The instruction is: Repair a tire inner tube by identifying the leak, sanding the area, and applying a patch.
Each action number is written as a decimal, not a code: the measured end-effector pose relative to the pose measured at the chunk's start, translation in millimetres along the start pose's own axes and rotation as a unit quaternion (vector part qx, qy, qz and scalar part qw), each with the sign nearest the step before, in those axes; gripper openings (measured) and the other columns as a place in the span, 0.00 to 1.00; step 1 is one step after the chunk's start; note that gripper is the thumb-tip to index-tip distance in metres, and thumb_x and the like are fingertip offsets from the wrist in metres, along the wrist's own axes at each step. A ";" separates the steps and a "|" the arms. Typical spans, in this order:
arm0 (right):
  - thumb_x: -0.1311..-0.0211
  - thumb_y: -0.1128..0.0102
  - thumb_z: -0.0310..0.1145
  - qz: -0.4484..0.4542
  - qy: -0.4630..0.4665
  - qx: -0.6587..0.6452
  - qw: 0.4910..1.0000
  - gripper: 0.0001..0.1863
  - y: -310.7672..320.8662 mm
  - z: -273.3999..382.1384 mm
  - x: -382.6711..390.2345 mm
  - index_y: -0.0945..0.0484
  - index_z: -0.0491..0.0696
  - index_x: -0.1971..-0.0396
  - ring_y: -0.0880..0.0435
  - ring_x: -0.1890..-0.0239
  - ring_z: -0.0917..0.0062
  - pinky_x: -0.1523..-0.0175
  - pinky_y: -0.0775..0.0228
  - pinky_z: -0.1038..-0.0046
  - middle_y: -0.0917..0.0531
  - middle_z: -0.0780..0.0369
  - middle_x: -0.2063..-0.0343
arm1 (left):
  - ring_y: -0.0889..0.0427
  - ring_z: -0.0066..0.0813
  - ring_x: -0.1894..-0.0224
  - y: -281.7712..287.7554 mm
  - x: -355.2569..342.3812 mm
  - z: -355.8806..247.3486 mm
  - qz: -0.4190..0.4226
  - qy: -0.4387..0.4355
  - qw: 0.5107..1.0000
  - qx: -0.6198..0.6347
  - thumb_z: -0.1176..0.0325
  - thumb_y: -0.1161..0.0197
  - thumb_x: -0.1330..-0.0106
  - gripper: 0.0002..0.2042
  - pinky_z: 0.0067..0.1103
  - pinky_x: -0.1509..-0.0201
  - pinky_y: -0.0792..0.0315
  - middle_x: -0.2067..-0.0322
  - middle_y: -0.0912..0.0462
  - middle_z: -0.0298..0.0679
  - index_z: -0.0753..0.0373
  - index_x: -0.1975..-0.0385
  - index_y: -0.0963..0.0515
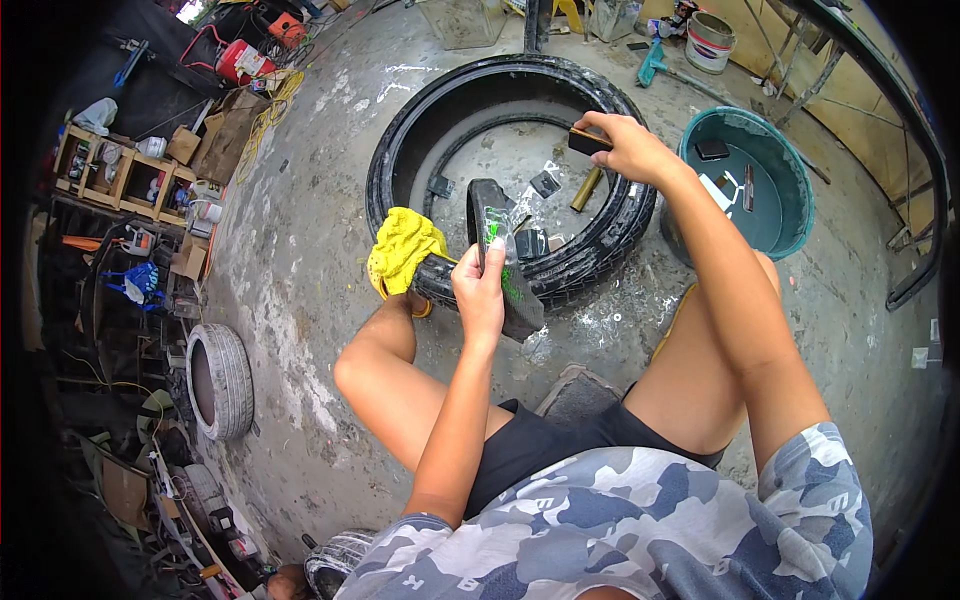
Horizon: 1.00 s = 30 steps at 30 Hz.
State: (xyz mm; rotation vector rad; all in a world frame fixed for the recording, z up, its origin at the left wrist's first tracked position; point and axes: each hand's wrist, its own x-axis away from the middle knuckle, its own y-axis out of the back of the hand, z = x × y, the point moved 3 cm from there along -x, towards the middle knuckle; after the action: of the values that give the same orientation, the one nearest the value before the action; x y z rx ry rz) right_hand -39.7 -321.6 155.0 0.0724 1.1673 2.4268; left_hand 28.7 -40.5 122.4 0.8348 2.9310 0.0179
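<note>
My left hand (480, 285) grips a curved dark rubber piece (520, 305) with green marks, held upright over the near rim of a large tyre (405, 140) lying flat. My right hand (630, 150) pinches a small dark rectangular block (585, 140) with a tan edge, above the tyre's right side. Inside the tyre lie a brass-coloured cylinder (586, 190), small dark squares (545, 184) and other bits on the concrete. A crumpled yellow cloth (405, 245) drapes over the tyre's near left rim, above a foot in yellow footwear.
At the right stands a teal tub (760, 225) with water and small items, beside a long-handled tool (655, 65) and a bucket (710, 42). A standing tyre (218, 382), wooden crates (120, 170), a yellow hose (262, 130) and clutter line the left. Metal framing curves along the right.
</note>
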 end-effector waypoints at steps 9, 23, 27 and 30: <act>0.50 0.32 0.25 0.017 -0.026 0.011 0.999 0.27 0.4 0.7 0.4 0.26 0.50 0.47 0.21 0.49 0.59 0.45 0.29 0.62 0.19 0.52 0.54 | 0.39 0.08 0.77 -4.0 7.8 -11.7 0.067 0.015 0.998 0.006 0.69 0.30 0.39 0.16 0.12 0.75 0.44 0.80 0.32 0.22 0.58 0.80 0.34; 0.50 0.31 0.28 0.033 -0.027 0.014 0.999 0.26 -2.3 -1.3 -2.1 0.26 0.53 0.47 0.23 0.46 0.57 0.43 0.30 0.60 0.20 0.53 0.52 | 0.29 0.09 0.72 -11.8 12.8 -21.0 0.091 0.041 0.995 0.022 0.67 0.33 0.36 0.07 0.12 0.66 0.33 0.74 0.23 0.24 0.63 0.71 0.23; 0.50 0.31 0.28 0.035 -0.023 0.010 0.999 0.26 -2.6 -2.3 -0.7 0.26 0.53 0.47 0.23 0.46 0.57 0.43 0.30 0.60 0.20 0.53 0.51 | 0.35 0.08 0.74 -3.9 11.0 -15.6 0.061 0.028 0.997 0.029 0.63 0.40 0.29 0.12 0.13 0.71 0.39 0.76 0.26 0.22 0.63 0.73 0.23; 0.50 0.32 0.27 0.037 -0.021 0.011 0.999 0.27 -4.5 -3.5 -0.7 0.26 0.53 0.47 0.23 0.45 0.57 0.43 0.30 0.60 0.20 0.53 0.51 | 0.41 0.09 0.77 7.3 9.9 -8.1 -0.039 0.008 0.999 0.009 0.57 0.48 0.25 0.22 0.17 0.75 0.46 0.81 0.33 0.21 0.61 0.83 0.31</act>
State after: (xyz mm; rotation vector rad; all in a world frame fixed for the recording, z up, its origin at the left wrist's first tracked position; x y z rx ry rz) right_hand -38.2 -321.9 149.5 0.1753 1.1928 2.4639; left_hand 23.4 -28.9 129.8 0.7264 2.9809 -0.0058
